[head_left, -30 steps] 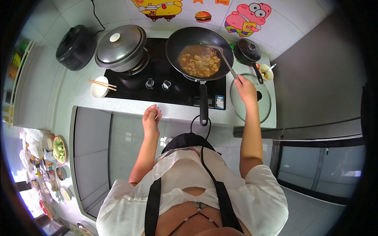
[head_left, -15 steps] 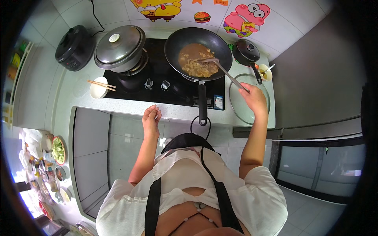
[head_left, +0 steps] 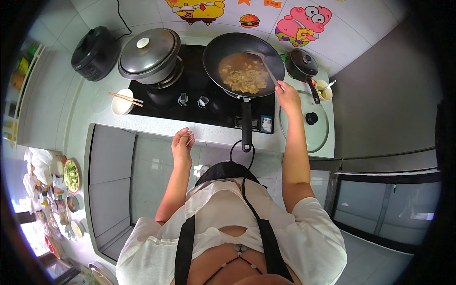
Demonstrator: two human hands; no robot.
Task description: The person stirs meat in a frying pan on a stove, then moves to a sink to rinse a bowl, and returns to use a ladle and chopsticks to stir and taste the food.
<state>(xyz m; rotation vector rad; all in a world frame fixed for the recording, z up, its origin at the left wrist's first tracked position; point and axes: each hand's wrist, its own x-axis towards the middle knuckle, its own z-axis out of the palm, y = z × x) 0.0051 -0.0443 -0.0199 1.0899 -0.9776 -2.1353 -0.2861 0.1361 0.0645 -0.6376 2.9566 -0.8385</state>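
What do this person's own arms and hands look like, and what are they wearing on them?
The left hand and right hand are both human and ungloved. Loose, short white fabric sleeves cover the upper arms, leaving both forearms bare. No watch, bracelet, cable or marking shows on them; the fingers are too small to judge for rings.

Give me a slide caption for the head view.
Right hand holds a spatula in the wok; left hand beside the counter.

Far wall [head_left: 363, 28]: white tiles, cartoon stickers [head_left: 304, 23]. Floor [head_left: 154, 190]: grey tiles. Grey cabinets [head_left: 110, 159], left; grey panel [head_left: 380, 104], right; glare [head_left: 38, 237], near left.
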